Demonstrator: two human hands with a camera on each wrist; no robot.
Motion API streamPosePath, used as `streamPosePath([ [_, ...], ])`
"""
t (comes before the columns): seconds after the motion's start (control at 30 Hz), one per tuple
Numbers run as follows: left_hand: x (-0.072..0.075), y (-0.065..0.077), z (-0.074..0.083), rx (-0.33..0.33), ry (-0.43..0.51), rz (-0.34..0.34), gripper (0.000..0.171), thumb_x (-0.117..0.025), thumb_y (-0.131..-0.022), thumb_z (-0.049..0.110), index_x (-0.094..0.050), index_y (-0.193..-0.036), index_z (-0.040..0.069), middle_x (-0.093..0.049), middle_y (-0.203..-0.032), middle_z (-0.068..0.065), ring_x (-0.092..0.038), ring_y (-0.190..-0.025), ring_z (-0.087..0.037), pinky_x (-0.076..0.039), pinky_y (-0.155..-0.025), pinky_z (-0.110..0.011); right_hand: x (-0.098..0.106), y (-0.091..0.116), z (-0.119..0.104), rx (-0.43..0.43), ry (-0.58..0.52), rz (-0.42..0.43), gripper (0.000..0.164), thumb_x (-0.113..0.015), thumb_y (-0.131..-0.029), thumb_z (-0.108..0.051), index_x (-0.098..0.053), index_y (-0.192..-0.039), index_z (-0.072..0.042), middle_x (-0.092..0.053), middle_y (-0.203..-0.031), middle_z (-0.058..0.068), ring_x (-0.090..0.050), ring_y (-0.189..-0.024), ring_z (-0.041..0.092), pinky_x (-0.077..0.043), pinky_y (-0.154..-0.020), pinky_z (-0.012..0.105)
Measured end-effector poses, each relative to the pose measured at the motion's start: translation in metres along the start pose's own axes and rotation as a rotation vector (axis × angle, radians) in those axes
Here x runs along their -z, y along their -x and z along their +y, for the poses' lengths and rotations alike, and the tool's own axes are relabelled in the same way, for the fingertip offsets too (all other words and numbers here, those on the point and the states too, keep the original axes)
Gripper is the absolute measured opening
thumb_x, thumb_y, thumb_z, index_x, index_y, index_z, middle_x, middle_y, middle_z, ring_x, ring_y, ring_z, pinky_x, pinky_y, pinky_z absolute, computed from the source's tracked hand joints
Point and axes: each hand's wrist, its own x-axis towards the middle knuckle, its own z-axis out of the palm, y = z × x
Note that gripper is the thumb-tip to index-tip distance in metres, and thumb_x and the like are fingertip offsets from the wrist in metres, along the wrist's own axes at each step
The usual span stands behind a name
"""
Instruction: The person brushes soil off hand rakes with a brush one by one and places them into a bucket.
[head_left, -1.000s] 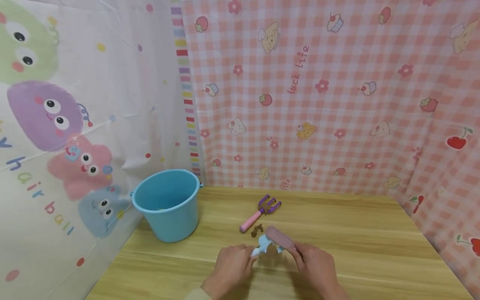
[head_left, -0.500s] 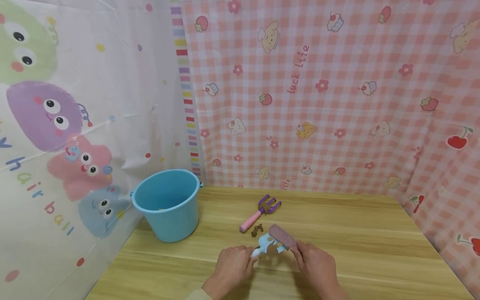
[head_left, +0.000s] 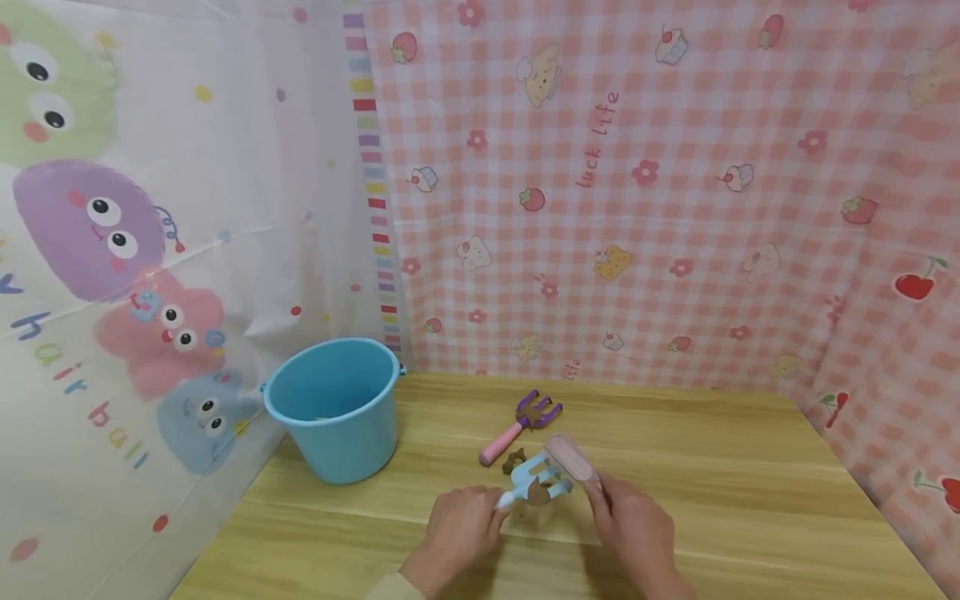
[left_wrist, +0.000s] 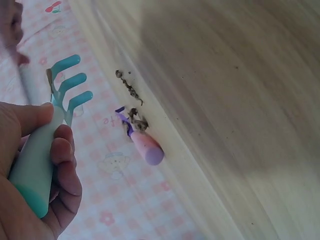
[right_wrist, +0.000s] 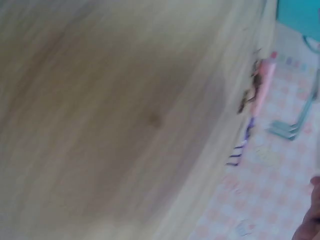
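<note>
My left hand grips the pale handle of a light blue hand rake held over the table. A brown clump clings to the rake's tines. In the left wrist view the handle lies across my palm, the thumb along it and the tines pointing away. My right hand holds a pink brush with an oblong head, tilted over the far side of the tines and blurred. In the right wrist view only part of that hand shows at the edge.
Beyond the hands lies a purple hand rake with a pink handle and brown clumps on its tines. Another brown clump sits on the wooden table beside it. A blue bucket stands at the left, near the patterned curtains.
The light blue rake has turned, so its separate tines and the brown clump now show more plainly. The brush has moved slightly up and right, away from the rake's base.
</note>
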Motion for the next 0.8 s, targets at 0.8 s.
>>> streamPosePath([
  [0.8,-0.005,0.008,0.000,-0.030,-0.017,0.014,0.031,-0.069,-0.091,0.028,-0.051,-0.068,0.019,-0.044,-0.059,0.008,-0.046,-0.050,-0.009,-0.034,-0.045,-0.026,-0.007,0.008,-0.003,0.062,0.032,0.019,0.015,-0.077,-0.086,-0.029,-0.077,-0.091,-0.014,-0.068,-0.069,-0.001,-0.055,-0.051,0.013,-0.039,-0.040,0.033],
])
